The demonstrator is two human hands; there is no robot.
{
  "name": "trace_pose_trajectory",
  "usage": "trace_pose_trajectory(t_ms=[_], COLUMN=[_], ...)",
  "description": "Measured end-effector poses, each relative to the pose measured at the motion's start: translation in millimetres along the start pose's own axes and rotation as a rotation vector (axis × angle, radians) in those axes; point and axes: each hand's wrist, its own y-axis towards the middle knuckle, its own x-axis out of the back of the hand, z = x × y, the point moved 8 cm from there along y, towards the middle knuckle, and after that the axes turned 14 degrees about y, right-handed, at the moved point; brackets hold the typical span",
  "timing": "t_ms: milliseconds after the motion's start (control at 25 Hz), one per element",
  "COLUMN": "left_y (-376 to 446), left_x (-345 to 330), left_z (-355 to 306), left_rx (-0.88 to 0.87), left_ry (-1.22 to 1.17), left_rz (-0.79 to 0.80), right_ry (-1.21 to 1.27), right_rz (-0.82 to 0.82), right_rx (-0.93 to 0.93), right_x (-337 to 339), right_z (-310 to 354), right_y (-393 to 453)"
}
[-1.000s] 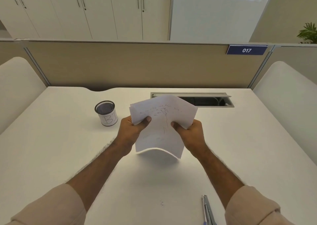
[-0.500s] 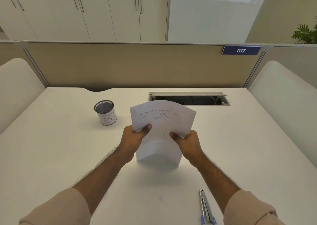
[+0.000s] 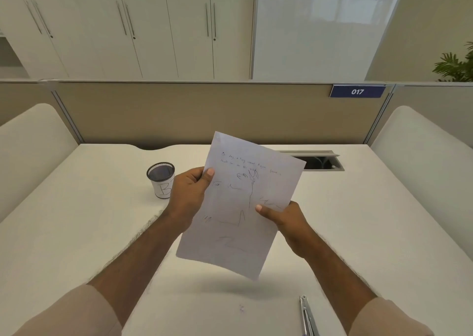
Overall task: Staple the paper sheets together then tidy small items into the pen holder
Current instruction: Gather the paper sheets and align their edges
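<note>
— Hands first: what were they doing?

— Both pinched the sheets. Left hand gripped the left edge high up, thumb flat on the written face. Right hand gripped the right edge lower down, thumb likewise on the face, fingers hidden behind.

— And the sheets themselves?

— Held up off the counter, tilted so the top corner leaned left, handwriting and scribbles facing the camera. A shadow lay on the counter under their lower edge. How many sheets there were, I could not tell.

— Where was the holder?

— Standing upright on the counter, left of the left hand and partly hidden by it. That holder was a dark mesh cup with a white label marked "B". I could not make out anything inside.

— Stapler?

— A slim metal stapler lay near the front edge, beside the right forearm and cut off by the frame.

— Anything else?

— A cable slot at the back, partly behind the sheets, and a blue tag reading 017 on the divider.
</note>
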Motion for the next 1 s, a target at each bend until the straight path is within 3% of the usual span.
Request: trace_pose_trajectory(t_ms=[80, 240, 360, 560, 840, 1000], left_y=[-2, -5, -6, -22, -34, -32], left_x=[7, 17, 15, 2, 2, -7], left_z=[-2, -10, -12, -16, -21, -47], left_rx=[-0.027, -0.086, -0.101, -0.151, -0.156, -0.232], left_ry=[0.089, 0.218, 0.378, 0.541, 0.604, 0.485], left_rz=[-0.002, 0.068, 0.165, 0.345, 0.484, 0.4], right_ry=[0.009, -0.245, -0.336, -0.384, -0.359, -0.186], right_rz=[0.006, -0.205, -0.14, 0.119, 0.052, 0.025], right_rx=[0.038, 0.333, 0.465, 0.331, 0.19, 0.196], right_x=[2, 9, -20, -75, -75, -81], right_z=[14, 85, 123, 110, 80, 82], right_y=[-5, -11, -17, -24, -26, -27])
